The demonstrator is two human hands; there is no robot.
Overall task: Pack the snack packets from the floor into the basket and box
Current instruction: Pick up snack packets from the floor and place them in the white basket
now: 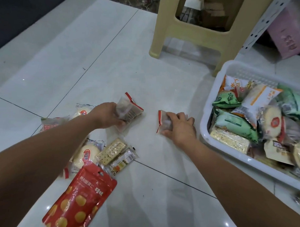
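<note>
**Snack clear-up:** A person is gathering packets two at a time near the centre of the frame. The left hand (108, 115) is curling fingers and thumb round a translucent red-edged packet (131, 108). Just to its right, the right hand (181, 129) is closing thumb and fingers over a second red-edged packet (163, 121) lying on the tiled floor (147, 70). The white basket (212, 105) is sitting at the right edge of the frame, already heaped with green, orange and clear wrappers. More stock is waiting at lower left: round cake packets (89, 153), a cracker packet (110, 150) and a large red pouch (81, 196). A pink box (288, 35) is showing at upper right, beyond the basket.

The risks are looking modest but real. The film wrappers are appearing slick, so a loose pinch is likely to let one slide out on the way across. The right hand's packet is lying flat on smooth tile, so the fingers may be skating over it rather than getting under an edge. With the basket piled this high, anything dropped on top is liable to tumble back over the rim. A hard squeeze is also threatening to crush whatever is inside.
</note>
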